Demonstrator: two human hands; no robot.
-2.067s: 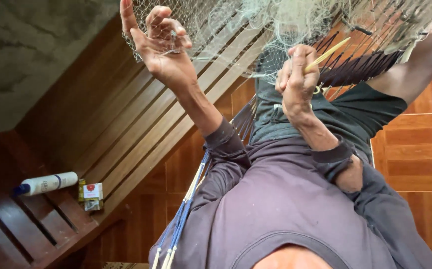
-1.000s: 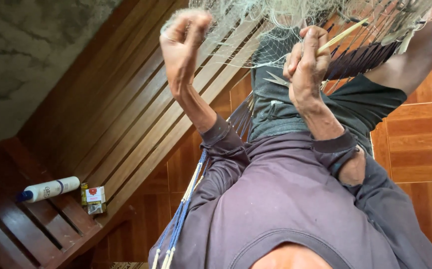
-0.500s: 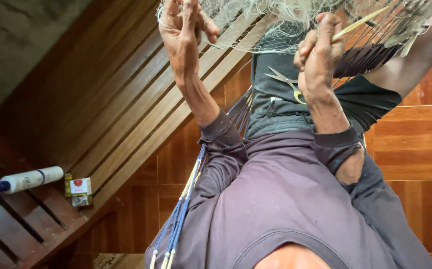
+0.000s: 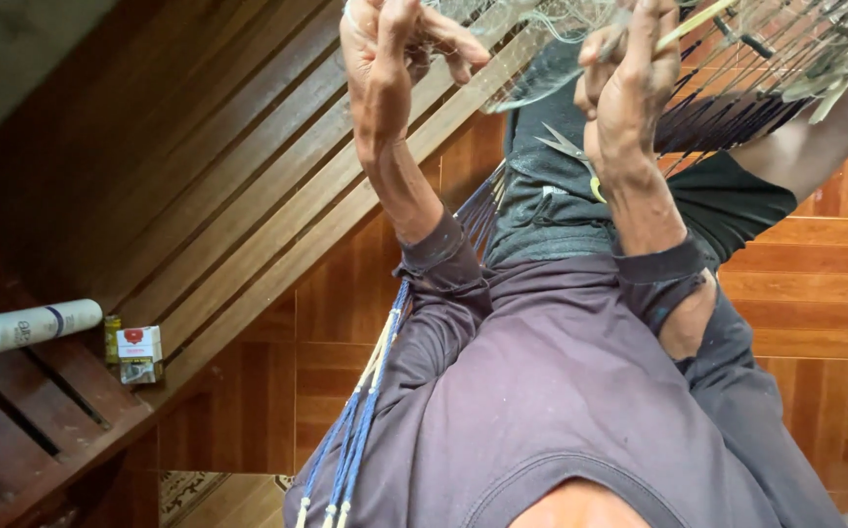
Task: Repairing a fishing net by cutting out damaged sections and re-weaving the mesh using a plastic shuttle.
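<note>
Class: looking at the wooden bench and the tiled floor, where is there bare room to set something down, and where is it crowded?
Bare slats lie on the wooden bench between the white bottle with the small red-and-white box and the left hand. Bare floor tiles sit beyond the knee. It is crowded where both hands work the net, the right hand holding a yellow stick.

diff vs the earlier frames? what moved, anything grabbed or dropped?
The left hand moved from an open-fingered spread out at the side inward toward the right hand, fingers now curled into the net. The right hand shifted slightly upward, still gripping the yellow netting needle. Nothing was dropped. The scissors on the lap, white bottle and small box on the bench stayed put.
</note>
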